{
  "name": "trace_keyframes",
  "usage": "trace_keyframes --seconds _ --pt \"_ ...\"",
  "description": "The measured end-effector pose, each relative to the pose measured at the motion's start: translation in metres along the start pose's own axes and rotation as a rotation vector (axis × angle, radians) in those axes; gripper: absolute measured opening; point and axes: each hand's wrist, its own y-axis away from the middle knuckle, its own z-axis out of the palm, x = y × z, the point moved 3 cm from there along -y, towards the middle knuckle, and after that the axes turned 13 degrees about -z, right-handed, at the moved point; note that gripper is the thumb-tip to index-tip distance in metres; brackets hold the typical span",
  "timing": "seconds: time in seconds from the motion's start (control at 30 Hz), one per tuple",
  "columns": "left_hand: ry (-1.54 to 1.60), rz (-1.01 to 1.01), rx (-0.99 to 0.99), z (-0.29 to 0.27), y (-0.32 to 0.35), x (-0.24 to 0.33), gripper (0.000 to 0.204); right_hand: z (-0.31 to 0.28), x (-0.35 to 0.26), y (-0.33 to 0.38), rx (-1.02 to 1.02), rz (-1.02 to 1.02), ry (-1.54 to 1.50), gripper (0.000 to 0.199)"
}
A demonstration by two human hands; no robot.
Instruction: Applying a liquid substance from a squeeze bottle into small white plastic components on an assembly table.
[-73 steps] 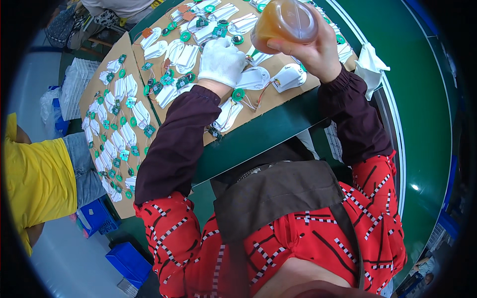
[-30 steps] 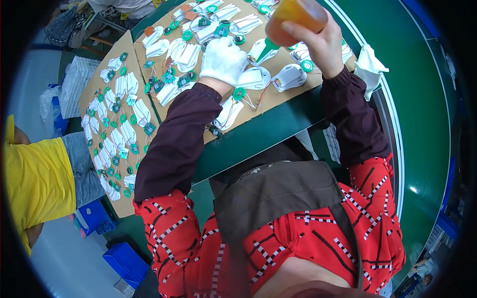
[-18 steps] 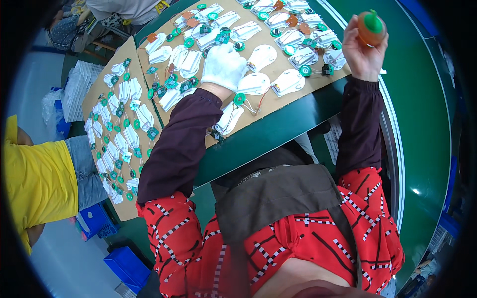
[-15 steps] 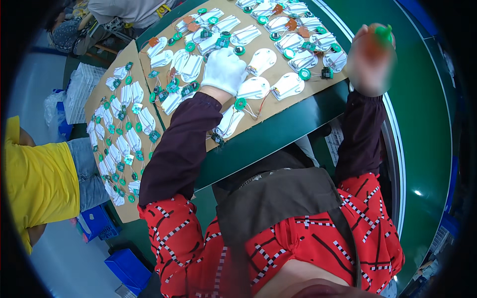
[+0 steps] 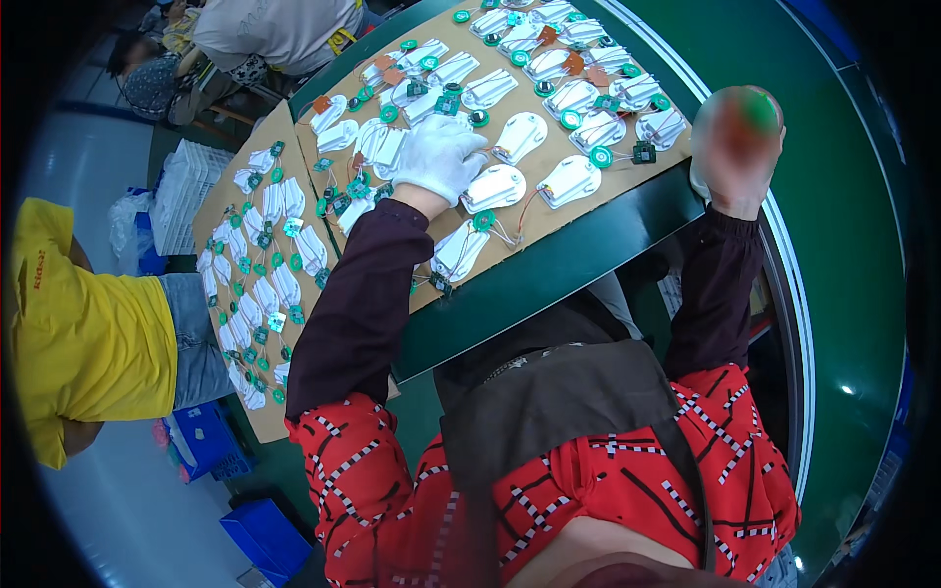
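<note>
My left hand [image 5: 438, 162], in a white glove, rests low over the cardboard with its fingers curled. Whatever it may hold is hidden beneath the glove. Around it lie white teardrop-shaped plastic housings [image 5: 521, 137] with wires, green circuit boards [image 5: 448, 103] and green-rimmed round discs [image 5: 482, 220]. Beyond the table's right edge, my raised right hand [image 5: 737, 186] is closed around a rounded reddish-brown thing with a green top [image 5: 750, 122]. That thing is blurred, so its exact kind cannot be made out.
Cardboard sheets [image 5: 461, 286] cover the green table [image 5: 549, 294]. To the right runs a pale metal rail [image 5: 784, 255] beside a green surface [image 5: 843, 294]. A person in a yellow shirt [image 5: 108, 338] stands at the left, near blue bins [image 5: 267, 539]. Other people sit at the far left.
My right hand has come lower in the picture with the rounded thing. My left hand stays over the housings, slightly lower in view. The whole scene has shifted a little as my head moved.
</note>
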Motion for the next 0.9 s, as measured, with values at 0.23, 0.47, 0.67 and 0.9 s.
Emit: trace_keyframes --seconds 0.23,0.47,0.67,0.9 --pt "-0.12 0.236 0.205 -0.004 0.0 0.017 0.015 0.002 -0.008 0.007 -0.036 -0.029 0.002 0.063" --pt "0.023 0.205 -0.008 0.005 -0.005 0.01 0.009 0.006 -0.013 0.012 -0.056 -0.035 0.009 0.061" --pt "0.188 -0.239 -0.382 0.002 -0.014 0.002 0.019 0.001 -0.022 0.017 -0.088 -0.078 0.063 0.059" --pt "0.409 -0.457 -0.226 -0.053 -0.009 0.006 0.019 0.005 -0.044 0.03 -0.126 -0.098 0.098 0.06"
